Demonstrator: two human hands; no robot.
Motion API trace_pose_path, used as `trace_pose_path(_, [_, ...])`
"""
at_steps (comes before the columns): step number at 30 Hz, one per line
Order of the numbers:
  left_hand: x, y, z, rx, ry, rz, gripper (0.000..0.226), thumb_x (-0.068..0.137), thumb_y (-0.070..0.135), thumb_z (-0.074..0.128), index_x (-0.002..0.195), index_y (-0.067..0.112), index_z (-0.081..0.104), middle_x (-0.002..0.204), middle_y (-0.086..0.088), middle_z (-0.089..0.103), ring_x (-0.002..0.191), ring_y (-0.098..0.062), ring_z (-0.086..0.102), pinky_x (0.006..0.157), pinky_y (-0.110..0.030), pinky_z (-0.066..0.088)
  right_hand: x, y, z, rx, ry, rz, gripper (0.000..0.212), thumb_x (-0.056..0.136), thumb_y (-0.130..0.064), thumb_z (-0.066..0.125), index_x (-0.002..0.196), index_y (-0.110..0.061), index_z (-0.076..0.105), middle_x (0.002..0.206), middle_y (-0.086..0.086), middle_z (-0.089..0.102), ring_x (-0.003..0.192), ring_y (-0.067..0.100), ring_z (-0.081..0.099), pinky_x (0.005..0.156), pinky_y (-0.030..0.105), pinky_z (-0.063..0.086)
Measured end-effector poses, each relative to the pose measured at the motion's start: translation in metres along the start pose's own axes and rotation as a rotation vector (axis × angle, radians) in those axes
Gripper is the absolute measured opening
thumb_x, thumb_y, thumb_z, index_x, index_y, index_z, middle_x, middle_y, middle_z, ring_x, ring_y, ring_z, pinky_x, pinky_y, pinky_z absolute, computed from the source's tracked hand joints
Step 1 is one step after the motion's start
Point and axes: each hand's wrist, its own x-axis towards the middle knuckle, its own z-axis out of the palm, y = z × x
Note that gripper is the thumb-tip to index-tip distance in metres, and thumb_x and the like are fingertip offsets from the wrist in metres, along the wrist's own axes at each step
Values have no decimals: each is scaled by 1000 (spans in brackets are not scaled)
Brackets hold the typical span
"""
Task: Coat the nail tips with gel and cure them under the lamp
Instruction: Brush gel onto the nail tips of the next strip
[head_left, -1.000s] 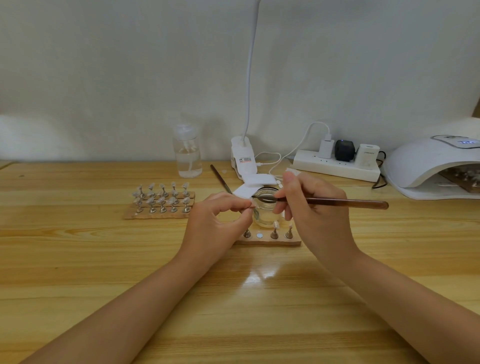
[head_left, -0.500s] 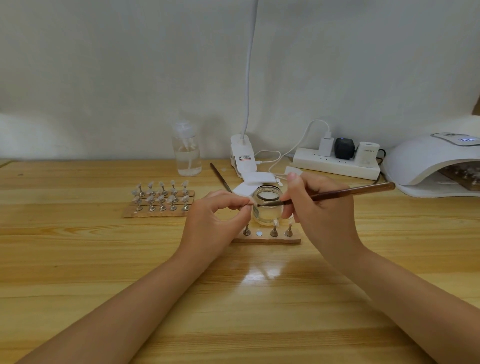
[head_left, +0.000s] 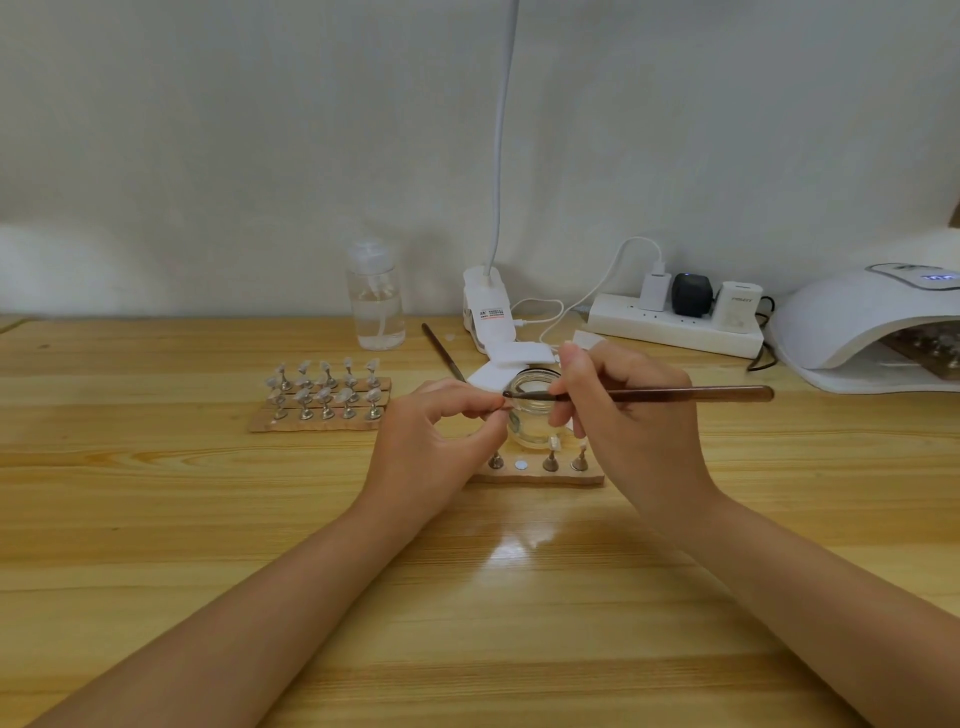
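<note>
**Brush tip meets a pinched nail tip over the gel jar**

While the left hand (head_left: 434, 441) curls its thumb and forefinger together in a pinch on a small nail tip (head_left: 493, 411), hardly visible between them, the right hand (head_left: 631, 415) grips a brown brush (head_left: 675, 395) like a pen, its handle lying nearly level and pointing right, its dark tip at the left fingertips. Just behind the two hands stands a small clear glass jar (head_left: 532, 415), open at the top. In front of the jar a short wooden strip (head_left: 540, 475) carries metal stands, one spot showing only a bare round disc. To the left, well apart, a second wooden board (head_left: 319, 421) bears rows of stands with pale tips. Farther back on the wooden table (head_left: 156, 519) are a clear pump bottle (head_left: 376, 301), a white clip lamp base (head_left: 485, 306), a second brush (head_left: 441, 353), white pads (head_left: 519, 356) and a power strip (head_left: 675, 327). At the far right sits the white curing lamp (head_left: 857, 322), with another strip of stands inside its opening
</note>
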Motion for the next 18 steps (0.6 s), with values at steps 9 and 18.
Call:
trace_pose_path(9, [0, 1, -1, -20, 5, -13, 26, 75, 2, 69, 72, 28, 69, 71, 12, 65, 78, -8, 60, 79, -14, 46, -1, -6, -4, 56, 47, 53, 37, 93, -12, 49, 58, -13, 61, 49, 6, 57, 38, 8, 48, 37, 16, 40])
trace_pose_path(18, [0, 0, -1, -23, -9, -17, 22, 75, 3, 69, 74, 25, 70, 69, 11, 65, 77, -9, 60, 77, -25, 49, 1, -3, 1, 16, -3, 9, 33, 92, -14, 55, 61, -13, 65, 53, -2, 62, 50, 4, 54, 59, 14, 42])
